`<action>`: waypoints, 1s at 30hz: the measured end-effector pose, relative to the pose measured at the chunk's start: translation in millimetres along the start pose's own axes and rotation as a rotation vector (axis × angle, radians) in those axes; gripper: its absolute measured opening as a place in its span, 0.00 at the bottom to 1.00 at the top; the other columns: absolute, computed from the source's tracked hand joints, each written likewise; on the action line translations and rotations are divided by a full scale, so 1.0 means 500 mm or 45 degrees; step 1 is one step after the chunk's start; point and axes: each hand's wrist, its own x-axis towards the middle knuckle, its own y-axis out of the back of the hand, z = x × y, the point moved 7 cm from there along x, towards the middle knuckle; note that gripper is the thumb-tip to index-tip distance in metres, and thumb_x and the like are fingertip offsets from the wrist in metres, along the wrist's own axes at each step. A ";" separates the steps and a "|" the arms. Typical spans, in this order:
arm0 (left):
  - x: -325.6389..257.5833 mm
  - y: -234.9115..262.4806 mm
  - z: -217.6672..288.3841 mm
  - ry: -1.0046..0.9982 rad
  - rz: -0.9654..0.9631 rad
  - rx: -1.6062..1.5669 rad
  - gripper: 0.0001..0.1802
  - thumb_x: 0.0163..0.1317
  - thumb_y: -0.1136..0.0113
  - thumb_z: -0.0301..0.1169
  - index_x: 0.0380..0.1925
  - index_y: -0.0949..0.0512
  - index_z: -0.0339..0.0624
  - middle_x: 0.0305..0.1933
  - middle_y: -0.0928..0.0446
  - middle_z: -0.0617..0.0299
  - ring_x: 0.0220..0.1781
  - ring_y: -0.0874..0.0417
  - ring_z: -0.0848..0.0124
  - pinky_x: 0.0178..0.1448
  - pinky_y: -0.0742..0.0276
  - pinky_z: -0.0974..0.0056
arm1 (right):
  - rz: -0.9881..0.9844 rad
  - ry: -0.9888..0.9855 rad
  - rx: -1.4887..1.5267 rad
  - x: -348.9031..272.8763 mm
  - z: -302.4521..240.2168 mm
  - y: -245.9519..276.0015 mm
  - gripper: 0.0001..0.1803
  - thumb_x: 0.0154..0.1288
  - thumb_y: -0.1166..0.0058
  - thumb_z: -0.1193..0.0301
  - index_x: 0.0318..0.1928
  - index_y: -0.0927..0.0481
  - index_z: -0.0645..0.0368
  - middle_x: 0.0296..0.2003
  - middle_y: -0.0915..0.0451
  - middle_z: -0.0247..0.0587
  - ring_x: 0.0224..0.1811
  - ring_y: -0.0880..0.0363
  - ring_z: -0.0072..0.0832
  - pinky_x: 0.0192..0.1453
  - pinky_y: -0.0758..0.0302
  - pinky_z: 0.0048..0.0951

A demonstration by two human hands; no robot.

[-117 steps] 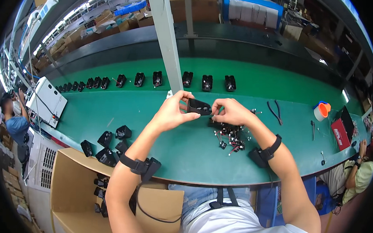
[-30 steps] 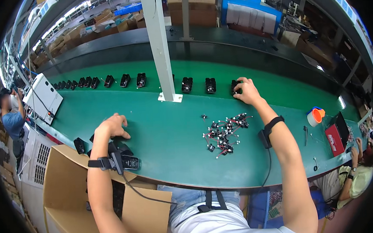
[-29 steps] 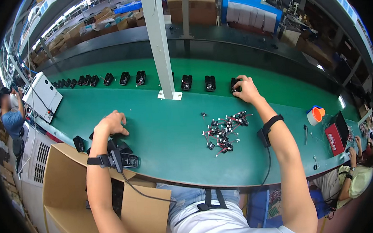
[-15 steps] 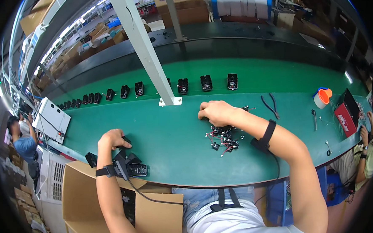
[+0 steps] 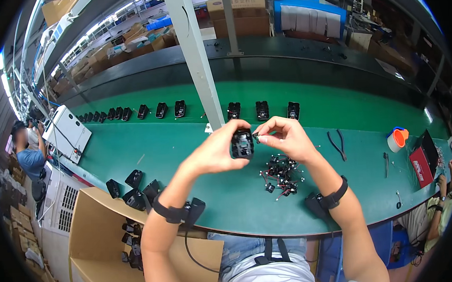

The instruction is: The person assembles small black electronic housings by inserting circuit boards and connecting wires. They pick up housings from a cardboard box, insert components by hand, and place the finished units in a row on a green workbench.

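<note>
Cupping a black housing [image 5: 243,145] in the curled left hand [image 5: 217,150] above the green bench [image 5: 169,139], pinching a small dark part [image 5: 257,137] with the right hand [image 5: 288,140] just beside it. Facing a grey post [image 5: 196,61] cutting across the row of housings [image 5: 262,110], near a pile of wired parts [image 5: 281,171] and pliers [image 5: 344,154].

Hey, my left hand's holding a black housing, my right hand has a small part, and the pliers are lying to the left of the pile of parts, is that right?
Not quite: the pliers lie to the right of the pile, as the head view shows. Your left hand does hold a black housing, and your right hand a small part.
</note>
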 end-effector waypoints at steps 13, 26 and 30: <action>-0.029 -0.045 0.015 -0.027 0.094 -0.945 0.48 0.48 0.25 0.24 0.69 0.38 0.40 0.62 0.30 0.56 0.65 0.28 0.68 0.68 0.30 0.62 | 0.062 0.268 -0.335 -0.034 -0.067 -0.022 0.05 0.60 0.31 0.73 0.37 0.13 0.58 0.39 0.18 0.35 0.39 0.21 0.21 0.35 0.26 0.23; -0.037 -0.062 -0.031 0.052 -0.238 -1.322 0.43 0.57 0.27 0.46 0.65 0.30 0.28 0.60 0.22 0.53 0.62 0.21 0.66 0.70 0.28 0.59 | -0.152 0.424 -0.455 -0.061 -0.137 -0.051 0.08 0.56 0.29 0.75 0.36 0.14 0.58 0.58 0.25 0.46 0.54 0.22 0.37 0.58 0.22 0.40; -0.033 -0.068 -0.036 0.078 -0.263 -1.313 0.41 0.60 0.28 0.48 0.64 0.29 0.29 0.61 0.23 0.54 0.62 0.21 0.67 0.70 0.28 0.59 | -0.097 0.415 -0.496 -0.065 -0.139 -0.051 0.07 0.56 0.30 0.76 0.36 0.14 0.58 0.58 0.25 0.47 0.55 0.22 0.38 0.58 0.21 0.39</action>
